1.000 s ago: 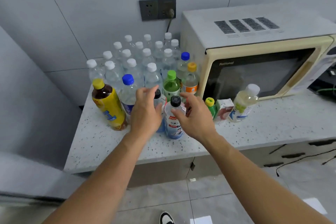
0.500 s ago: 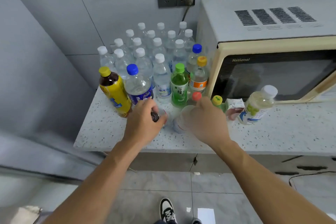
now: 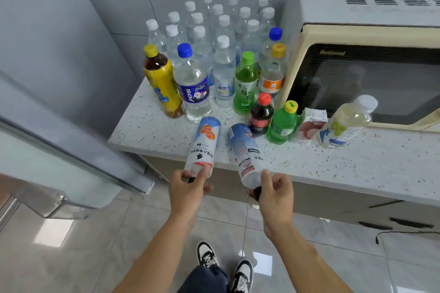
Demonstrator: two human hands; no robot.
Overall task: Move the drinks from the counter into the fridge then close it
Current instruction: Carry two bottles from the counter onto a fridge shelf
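White speckled stone makes up the counter, and we see two pale, blue-labelled bottles tipped toward us past its front edge, bases pointing back at the other drinks. The left hand has its fingers curled round the cap end of the left bottle, which shows an orange fruit slice on its label. The right hand pinches the dark cap and neck of the right bottle between thumb and fingers.

On the counter stand a yellow tea bottle, a Pepsi bottle, a green bottle, a small cola bottle and a cluster of water bottles, beside a microwave. At the left edge we see part of the open fridge door.
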